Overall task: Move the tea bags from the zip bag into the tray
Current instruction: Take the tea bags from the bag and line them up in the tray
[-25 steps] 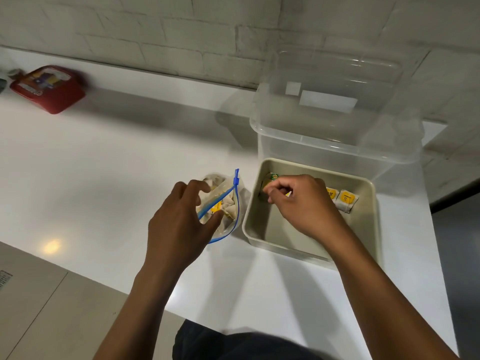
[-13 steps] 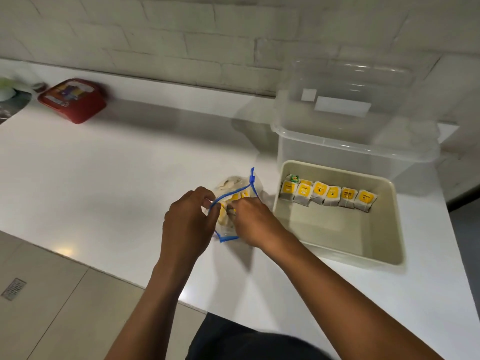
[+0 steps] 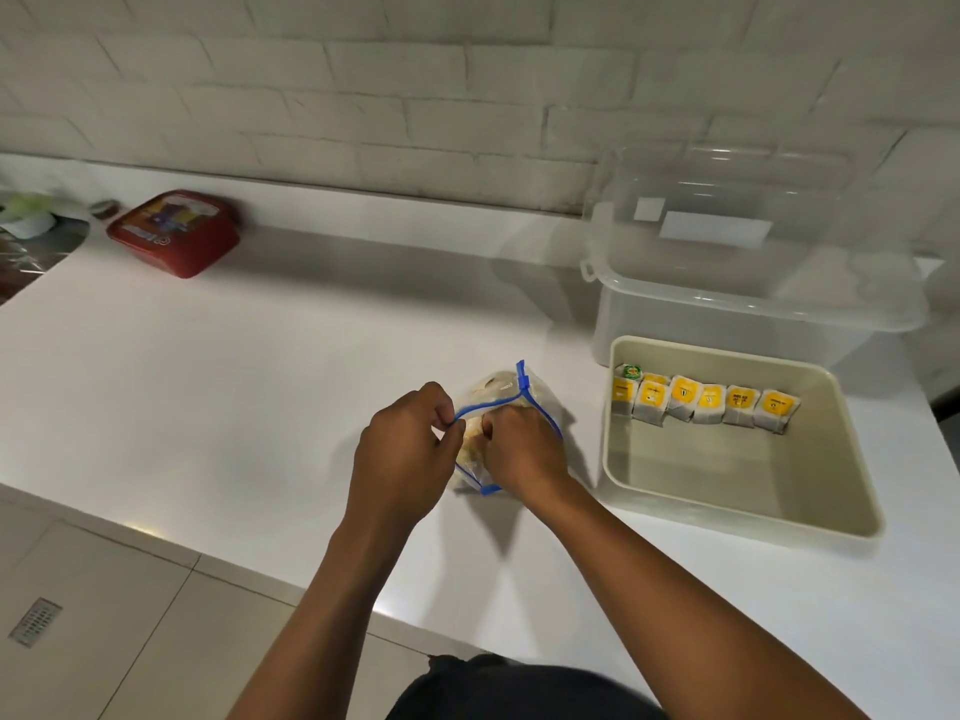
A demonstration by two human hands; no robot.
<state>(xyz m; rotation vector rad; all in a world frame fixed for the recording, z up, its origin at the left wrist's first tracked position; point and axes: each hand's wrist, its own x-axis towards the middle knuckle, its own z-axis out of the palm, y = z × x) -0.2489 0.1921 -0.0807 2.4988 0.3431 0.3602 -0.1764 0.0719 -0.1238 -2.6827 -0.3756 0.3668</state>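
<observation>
White counter (image 3: 218, 387) against a pale brick wall (image 3: 363, 85). Your left hand (image 3: 405, 459) pinches the blue rim of the zip bag (image 3: 511, 394), holding its mouth open; your right hand (image 3: 524, 449) reaches inside, its grip hidden, so whether it holds anything cannot be told. Just right of the bag, the beige tray (image 3: 852, 506) contains a row of tea bags (image 3: 706, 405) along its far wall. Behind it stands a clear lidded bin (image 3: 748, 252); far left, a red box (image 3: 176, 231).

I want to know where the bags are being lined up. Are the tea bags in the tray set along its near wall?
No, the tea bags stand in a row along the far wall of the tray.
</observation>
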